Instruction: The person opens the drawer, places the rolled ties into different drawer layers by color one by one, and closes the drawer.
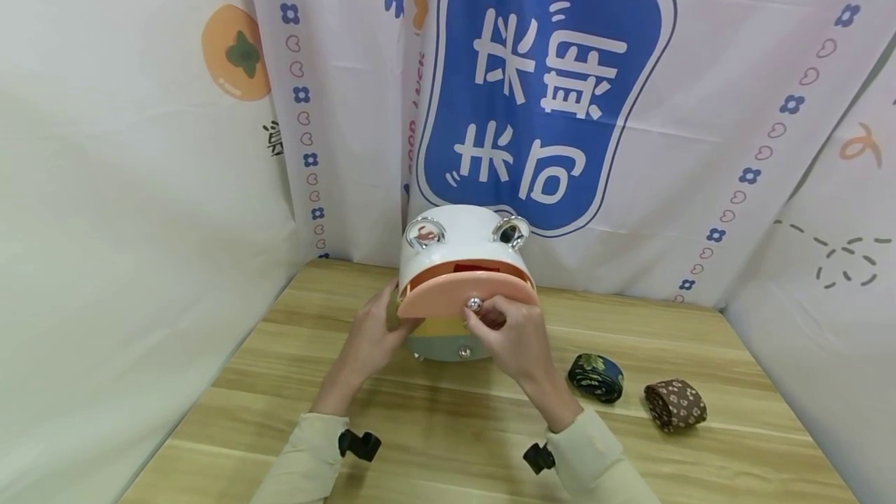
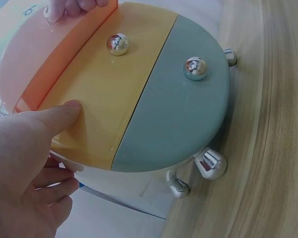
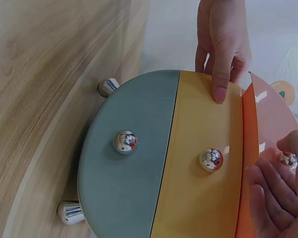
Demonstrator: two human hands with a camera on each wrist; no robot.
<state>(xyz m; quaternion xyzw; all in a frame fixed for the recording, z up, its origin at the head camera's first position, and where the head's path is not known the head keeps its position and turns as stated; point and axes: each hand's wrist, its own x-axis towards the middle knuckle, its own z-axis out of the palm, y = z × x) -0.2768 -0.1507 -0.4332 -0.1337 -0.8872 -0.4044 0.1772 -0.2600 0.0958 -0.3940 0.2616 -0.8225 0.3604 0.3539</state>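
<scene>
- The round drawer box (image 1: 462, 286) stands near the table's (image 1: 434, 426) far edge, its pink top drawer (image 1: 448, 295) pulled out.
- The right hand (image 1: 514, 337) pinches that drawer's silver knob (image 1: 474, 303).
- The left hand (image 1: 371, 337) steadies the box's side, thumb pressed flat on the yellow drawer (image 2: 104, 99); its fingers seem loosely spread.

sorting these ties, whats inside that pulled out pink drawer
In the head view the pink drawer is slid partly out and something red shows inside. The drawer front and white box cover the rest, so I cannot tell what it is.
</scene>
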